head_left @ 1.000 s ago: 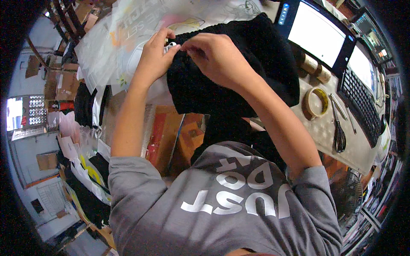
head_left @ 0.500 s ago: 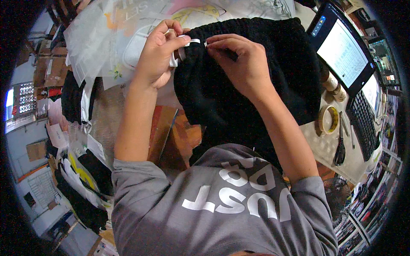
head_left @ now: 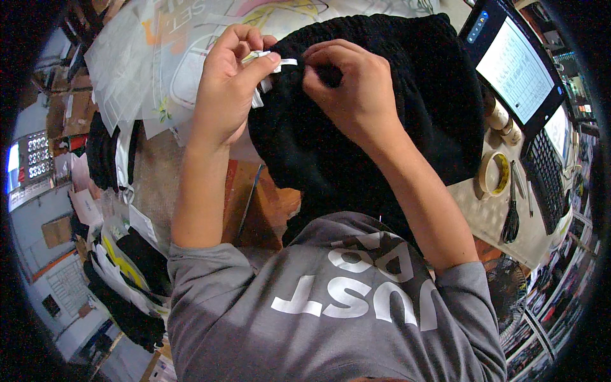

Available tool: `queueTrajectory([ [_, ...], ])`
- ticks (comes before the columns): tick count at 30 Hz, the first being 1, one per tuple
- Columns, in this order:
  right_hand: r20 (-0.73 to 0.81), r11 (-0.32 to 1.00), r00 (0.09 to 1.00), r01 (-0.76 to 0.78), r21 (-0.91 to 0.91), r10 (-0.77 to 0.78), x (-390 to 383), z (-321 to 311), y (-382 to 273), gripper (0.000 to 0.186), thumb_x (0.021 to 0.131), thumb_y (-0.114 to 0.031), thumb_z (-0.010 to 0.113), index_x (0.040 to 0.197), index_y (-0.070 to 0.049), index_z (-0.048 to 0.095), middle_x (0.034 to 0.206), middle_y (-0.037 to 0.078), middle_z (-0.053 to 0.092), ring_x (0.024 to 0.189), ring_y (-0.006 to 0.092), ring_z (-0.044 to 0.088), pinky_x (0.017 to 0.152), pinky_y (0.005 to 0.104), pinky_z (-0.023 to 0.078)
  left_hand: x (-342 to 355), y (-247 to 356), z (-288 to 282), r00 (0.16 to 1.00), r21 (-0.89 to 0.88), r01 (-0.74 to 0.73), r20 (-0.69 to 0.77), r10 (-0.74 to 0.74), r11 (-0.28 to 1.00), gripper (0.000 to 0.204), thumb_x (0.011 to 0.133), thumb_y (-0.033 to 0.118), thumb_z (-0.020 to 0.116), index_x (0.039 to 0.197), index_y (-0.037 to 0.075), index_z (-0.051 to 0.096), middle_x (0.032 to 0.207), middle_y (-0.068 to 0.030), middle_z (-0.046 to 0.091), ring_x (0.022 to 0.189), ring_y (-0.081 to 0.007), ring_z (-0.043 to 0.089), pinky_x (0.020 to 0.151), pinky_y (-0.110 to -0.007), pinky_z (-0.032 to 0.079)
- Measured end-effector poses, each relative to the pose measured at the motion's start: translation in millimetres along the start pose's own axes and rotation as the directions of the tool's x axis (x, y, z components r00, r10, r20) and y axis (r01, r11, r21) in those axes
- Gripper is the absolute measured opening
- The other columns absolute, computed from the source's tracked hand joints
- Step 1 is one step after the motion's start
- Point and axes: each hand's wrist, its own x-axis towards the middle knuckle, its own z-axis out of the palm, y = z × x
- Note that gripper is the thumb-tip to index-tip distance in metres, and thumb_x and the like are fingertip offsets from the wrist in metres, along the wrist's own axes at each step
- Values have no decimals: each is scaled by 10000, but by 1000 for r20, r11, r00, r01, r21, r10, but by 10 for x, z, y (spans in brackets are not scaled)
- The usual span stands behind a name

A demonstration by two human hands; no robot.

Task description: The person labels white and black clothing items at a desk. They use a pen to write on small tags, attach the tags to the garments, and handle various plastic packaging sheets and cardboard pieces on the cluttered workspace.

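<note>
A black garment (head_left: 433, 95) with a gathered, elastic-looking edge lies spread across the table in front of me. My left hand (head_left: 224, 95) is closed at its upper left corner, pinching white strips (head_left: 288, 62) between thumb and fingers. One strip end points right across the black cloth, and other white ends hang below the thumb. Just right of that end is my right hand (head_left: 359, 86), its thumb and index finger closed together over the garment. Whatever sits between those fingertips is hidden.
Translucent printed sheets (head_left: 143, 83) cover the back left of the table. To the right are a tape roll (head_left: 494, 174), black-handled scissors (head_left: 511, 219), a lit screen (head_left: 515, 70) and a keyboard (head_left: 546, 181). Dark cloths (head_left: 105, 153) hang at the left.
My right fingertips have drawn closer together, and the small white bit at them no longer shows. Both hands and the garment's edge sit slightly higher in the picture.
</note>
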Motion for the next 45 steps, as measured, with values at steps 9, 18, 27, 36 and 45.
queueTrajectory([
  [9,35,987,993,-113,110,110,17,-35,38,155,722,-105,668,840,-5,672,835,152,662,740,282,662,682,344,528,74,-19,-130,996,311,-2,81,-24,950,99,831,43,595,892,63,519,865,-28,550,779,-115,534,736,-264,448],
  [18,35,955,989,-150,257,146,-12,-33,110,155,770,-114,664,871,2,678,802,124,679,666,176,648,621,277,509,50,130,110,962,586,-271,137,236,763,220,792,102,675,895,24,497,789,-47,500,749,-137,496,707,-280,427],
  [27,131,717,930,-350,602,344,13,-87,184,132,823,-92,646,902,9,681,828,65,692,746,99,627,683,232,498,160,-12,-106,961,627,-274,167,218,729,132,805,78,629,903,30,553,899,-71,569,892,-190,542,842,-283,412],
  [36,275,714,950,-297,634,151,-72,-320,-43,102,831,-78,648,876,11,669,954,53,673,821,80,592,730,228,480,-264,330,207,884,623,-454,226,410,637,113,828,151,644,874,48,643,1115,-111,562,1099,-247,502,971,-337,353],
  [45,254,736,947,-314,600,197,-578,-1042,-318,136,873,-40,554,913,44,654,1090,154,623,977,200,610,854,290,486,-1541,-290,-59,960,33,278,4,-279,960,101,935,102,510,988,39,568,956,-46,585,779,-92,529,690,-228,446],
])
